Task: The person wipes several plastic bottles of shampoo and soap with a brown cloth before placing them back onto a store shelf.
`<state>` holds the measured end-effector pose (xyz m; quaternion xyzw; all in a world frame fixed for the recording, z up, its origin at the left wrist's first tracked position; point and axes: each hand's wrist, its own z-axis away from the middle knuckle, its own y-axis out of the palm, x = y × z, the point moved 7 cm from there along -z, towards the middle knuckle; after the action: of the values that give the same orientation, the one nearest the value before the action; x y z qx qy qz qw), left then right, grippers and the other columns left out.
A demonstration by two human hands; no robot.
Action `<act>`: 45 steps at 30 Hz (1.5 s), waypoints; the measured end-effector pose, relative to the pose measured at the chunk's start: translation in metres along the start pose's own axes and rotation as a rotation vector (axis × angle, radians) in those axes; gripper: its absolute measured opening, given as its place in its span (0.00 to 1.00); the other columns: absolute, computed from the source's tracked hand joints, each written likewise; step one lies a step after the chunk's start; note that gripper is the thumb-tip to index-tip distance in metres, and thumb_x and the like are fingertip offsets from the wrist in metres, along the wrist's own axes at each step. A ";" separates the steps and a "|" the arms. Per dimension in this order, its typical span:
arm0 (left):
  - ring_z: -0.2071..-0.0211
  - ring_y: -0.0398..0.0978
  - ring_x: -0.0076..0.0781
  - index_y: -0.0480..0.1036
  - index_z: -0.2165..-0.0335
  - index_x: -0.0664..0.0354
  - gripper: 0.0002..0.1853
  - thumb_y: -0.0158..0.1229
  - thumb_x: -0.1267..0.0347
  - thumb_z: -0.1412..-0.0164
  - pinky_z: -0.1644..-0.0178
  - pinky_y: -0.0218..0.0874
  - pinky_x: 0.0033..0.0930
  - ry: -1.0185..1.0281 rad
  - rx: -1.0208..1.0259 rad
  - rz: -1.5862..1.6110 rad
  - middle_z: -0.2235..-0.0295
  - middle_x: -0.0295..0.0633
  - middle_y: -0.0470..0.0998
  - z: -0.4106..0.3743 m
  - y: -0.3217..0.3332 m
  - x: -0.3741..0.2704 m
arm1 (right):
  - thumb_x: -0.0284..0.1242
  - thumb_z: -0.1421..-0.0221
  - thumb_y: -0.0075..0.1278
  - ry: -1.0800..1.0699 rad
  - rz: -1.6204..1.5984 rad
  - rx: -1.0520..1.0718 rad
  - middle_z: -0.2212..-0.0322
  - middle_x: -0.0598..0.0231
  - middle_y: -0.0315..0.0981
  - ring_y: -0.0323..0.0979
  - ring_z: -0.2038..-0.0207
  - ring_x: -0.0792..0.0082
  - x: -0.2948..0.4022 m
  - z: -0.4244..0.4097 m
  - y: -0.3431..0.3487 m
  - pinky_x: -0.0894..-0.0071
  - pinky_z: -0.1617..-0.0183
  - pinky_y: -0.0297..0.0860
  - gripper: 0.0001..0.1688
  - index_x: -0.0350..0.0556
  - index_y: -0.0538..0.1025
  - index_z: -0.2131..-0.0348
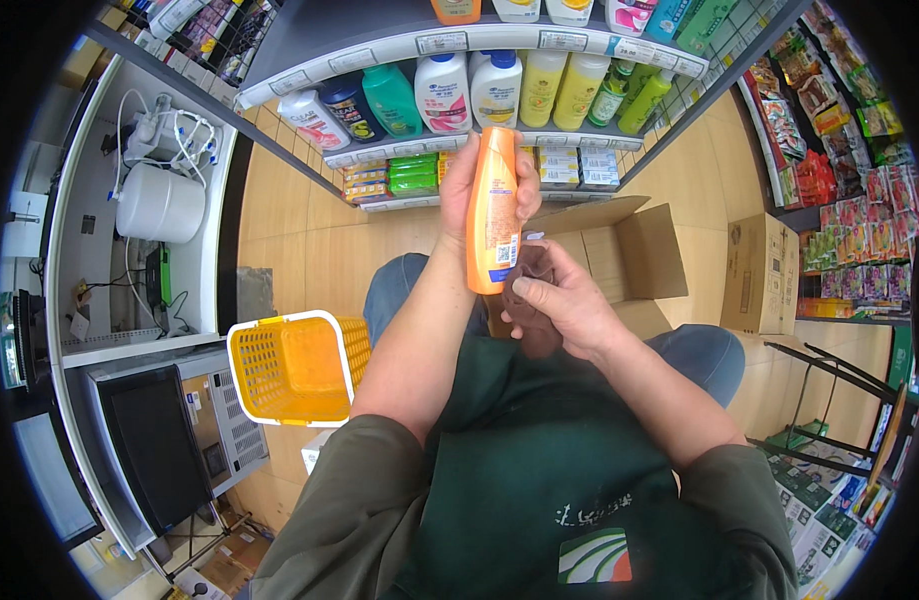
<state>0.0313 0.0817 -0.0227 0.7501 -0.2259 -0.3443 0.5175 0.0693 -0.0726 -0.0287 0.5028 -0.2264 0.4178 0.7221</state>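
Note:
An orange plastic bottle (492, 217) stands nearly upright in the grip of my left hand (459, 184), its printed back facing me. Bunched in my right hand (560, 296) is a brown cloth (533, 311), which touches the lower right side of the bottle. Both hands are above my lap, in front of a dark green apron (549, 450). Just beyond them is an open cardboard box (654, 251) on the floor, partly hidden by my hands and legs.
Shampoo bottles (444, 94) line a shelf ahead, with soap packs (413, 174) below. A yellow basket (305, 367) stands at my left, near a cabinet (91, 300). At right are a closed carton (759, 274), a black metal frame (827, 435) and racks of packaged snacks (842, 232).

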 end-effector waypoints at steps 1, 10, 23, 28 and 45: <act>0.71 0.73 0.35 0.72 0.44 0.65 0.31 0.40 0.48 0.22 0.70 0.65 0.34 -0.007 0.003 0.003 0.62 0.45 0.78 0.001 0.000 0.001 | 0.31 0.33 0.60 0.012 -0.017 0.011 0.55 0.61 0.74 0.78 0.62 0.67 -0.001 0.000 0.000 0.62 0.63 0.79 0.27 0.47 0.67 0.41; 0.70 0.73 0.35 0.73 0.45 0.64 0.32 0.42 0.46 0.22 0.70 0.65 0.33 -0.013 0.004 0.082 0.62 0.47 0.78 0.001 -0.003 0.000 | 0.22 0.35 0.61 -0.058 0.012 0.103 0.58 0.63 0.75 0.78 0.61 0.69 -0.003 0.004 0.006 0.64 0.62 0.77 0.26 0.45 0.67 0.43; 0.74 0.76 0.36 0.72 0.55 0.56 0.26 0.49 0.43 0.26 0.71 0.69 0.35 -0.018 -0.361 -0.083 0.70 0.43 0.76 0.002 -0.035 0.015 | 0.40 0.52 0.75 -0.490 1.051 -0.297 0.54 0.44 0.79 0.80 0.52 0.40 0.035 0.000 -0.005 0.50 0.51 0.77 0.48 0.48 0.65 0.40; 0.77 0.74 0.33 0.71 0.56 0.53 0.27 0.55 0.41 0.30 0.74 0.67 0.34 -0.045 -0.576 -0.179 0.73 0.38 0.73 0.009 -0.051 0.025 | 0.37 0.47 0.72 -0.419 1.114 -0.254 0.54 0.46 0.80 0.80 0.49 0.41 0.037 0.005 -0.017 0.51 0.47 0.76 0.43 0.51 0.65 0.39; 0.50 0.76 0.24 0.66 0.40 0.58 0.24 0.61 0.73 0.31 0.44 0.70 0.35 0.016 -0.370 -0.875 0.51 0.35 0.78 0.043 0.028 -0.029 | 0.21 0.38 0.59 -0.166 0.273 0.012 0.55 0.63 0.76 0.76 0.60 0.75 0.053 -0.042 -0.023 0.70 0.55 0.76 0.28 0.42 0.69 0.41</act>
<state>-0.0198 0.0645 0.0017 0.6727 0.1806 -0.5585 0.4504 0.1136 -0.0177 -0.0175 0.5045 -0.3489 0.4705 0.6344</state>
